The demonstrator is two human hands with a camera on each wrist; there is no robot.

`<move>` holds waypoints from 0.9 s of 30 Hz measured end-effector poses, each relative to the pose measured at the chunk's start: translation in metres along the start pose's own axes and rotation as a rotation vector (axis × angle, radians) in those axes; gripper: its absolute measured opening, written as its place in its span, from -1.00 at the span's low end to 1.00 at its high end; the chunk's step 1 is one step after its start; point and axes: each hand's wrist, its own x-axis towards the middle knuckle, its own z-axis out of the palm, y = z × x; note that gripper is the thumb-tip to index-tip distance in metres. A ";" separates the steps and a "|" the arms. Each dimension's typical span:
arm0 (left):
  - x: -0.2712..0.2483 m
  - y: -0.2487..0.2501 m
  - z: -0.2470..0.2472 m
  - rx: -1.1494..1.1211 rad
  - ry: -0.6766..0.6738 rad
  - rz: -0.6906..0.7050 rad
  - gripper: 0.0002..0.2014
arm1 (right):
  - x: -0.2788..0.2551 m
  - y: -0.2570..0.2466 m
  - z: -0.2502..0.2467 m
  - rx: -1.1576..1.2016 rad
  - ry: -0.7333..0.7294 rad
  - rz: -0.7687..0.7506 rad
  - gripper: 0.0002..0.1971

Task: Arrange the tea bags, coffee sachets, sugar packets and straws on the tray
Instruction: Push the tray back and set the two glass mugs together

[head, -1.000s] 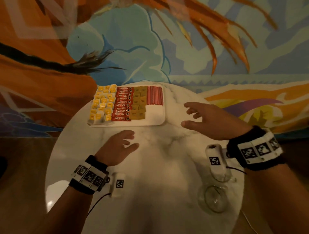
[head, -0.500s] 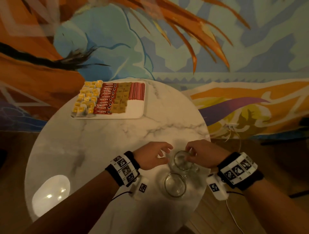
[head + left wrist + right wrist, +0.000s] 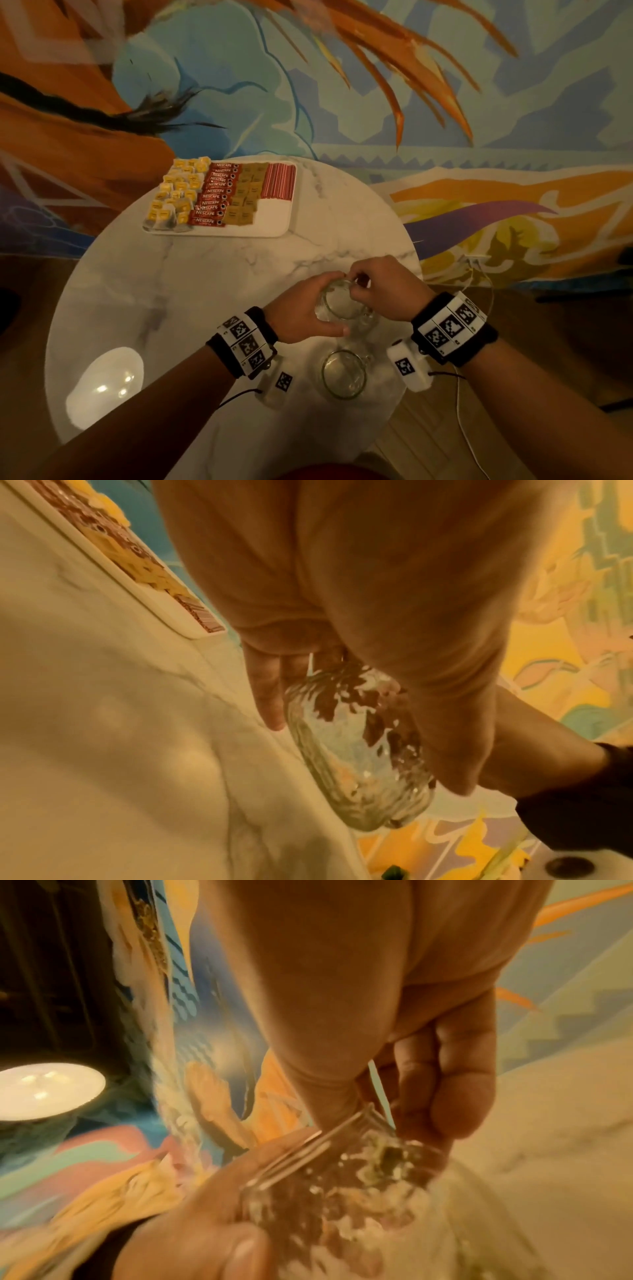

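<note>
One tray (image 3: 274, 222) at worktop (image 3: 205, 281) far edge, carrying four groups side by side: tea bags (image 3: 176, 195), coffee sachets (image 3: 214, 193), sugar packets (image 3: 248, 195), straws (image 3: 278, 180). Two glasses near right edge. Left hand (image 3: 301, 313) wraps farther glass (image 3: 337, 303); right hand (image 3: 390, 289) pinches its rim. Nearer glass (image 3: 343, 374) stands untouched.

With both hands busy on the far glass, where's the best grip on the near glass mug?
Probably the near glass mug by its handle, which appears to jut from its upper right side; come from the right. It stands upright, mouth up, close behind the far glass, so a top rim approach looks crowded by the hands.
</note>
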 end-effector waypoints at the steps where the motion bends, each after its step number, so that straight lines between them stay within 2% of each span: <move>1: -0.003 0.002 -0.003 0.004 0.028 0.013 -0.14 | 0.001 -0.004 0.000 -0.008 0.009 -0.025 -0.91; 3: -0.011 -0.001 -0.009 0.008 0.069 0.023 -0.19 | -0.003 -0.012 0.002 -0.087 0.022 -0.069 -0.81; 6: -0.029 -0.016 -0.021 -0.015 0.126 -0.036 -0.22 | -0.017 -0.024 0.005 -0.199 0.016 -0.123 -0.60; 8: -0.042 -0.027 -0.028 -0.016 0.162 -0.080 -0.21 | -0.029 -0.031 0.007 -0.219 -0.010 -0.203 -0.56; 12: -0.064 -0.040 -0.036 0.018 0.242 -0.142 -0.16 | -0.043 -0.037 0.020 -0.281 -0.257 -0.321 -0.52; 15: -0.077 -0.044 -0.036 0.013 0.275 -0.163 -0.23 | -0.051 -0.037 0.038 -0.345 -0.446 -0.337 -0.50; 18: -0.088 -0.045 -0.033 0.004 0.308 -0.184 -0.31 | -0.060 -0.032 0.059 -0.424 -0.563 -0.288 -0.29; 20: -0.095 -0.045 -0.030 -0.015 0.327 -0.186 -0.35 | -0.062 -0.029 0.068 -0.464 -0.569 -0.275 -0.21; 27: -0.105 -0.049 -0.031 -0.037 0.372 -0.217 -0.34 | -0.037 -0.026 0.061 -0.427 -0.508 -0.258 -0.32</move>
